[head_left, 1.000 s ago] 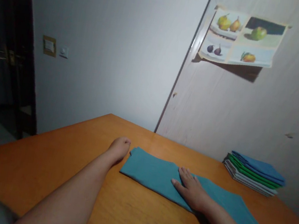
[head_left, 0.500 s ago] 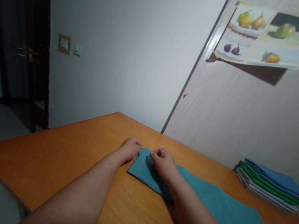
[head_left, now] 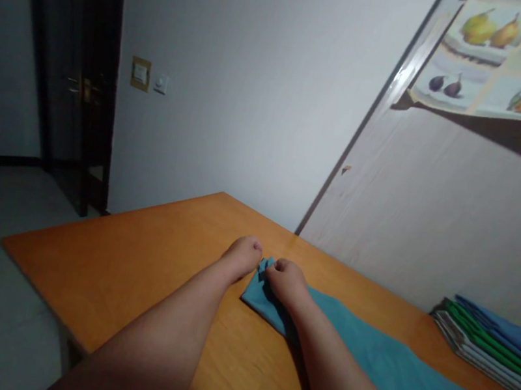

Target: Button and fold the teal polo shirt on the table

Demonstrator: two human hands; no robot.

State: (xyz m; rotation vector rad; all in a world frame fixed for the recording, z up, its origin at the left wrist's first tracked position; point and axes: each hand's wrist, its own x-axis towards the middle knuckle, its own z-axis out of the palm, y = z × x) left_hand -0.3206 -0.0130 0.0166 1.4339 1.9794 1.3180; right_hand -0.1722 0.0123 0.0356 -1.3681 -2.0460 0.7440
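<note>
Cloth (head_left: 384, 353), teal and folded: likely light, soft, floppy, best taken at the end edge, pinched there now by right hand (head_left: 287, 282), beside curled left hand (head_left: 244, 255), hold unclear.

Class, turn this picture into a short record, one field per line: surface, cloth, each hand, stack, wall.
Surface: orange-brown wooden table
Cloth: teal cloth, laid lengthwise from the hands toward the lower right
Right hand: fingers closed on the cloth's far-left end
Left hand: curled beside that same end; fingertips hidden, so its grip is unclear
Stack: folded cloths at the right, blue on top, green below, pale ones underneath; cut off by the picture edge
Wall: fruit poster, upper right
</note>
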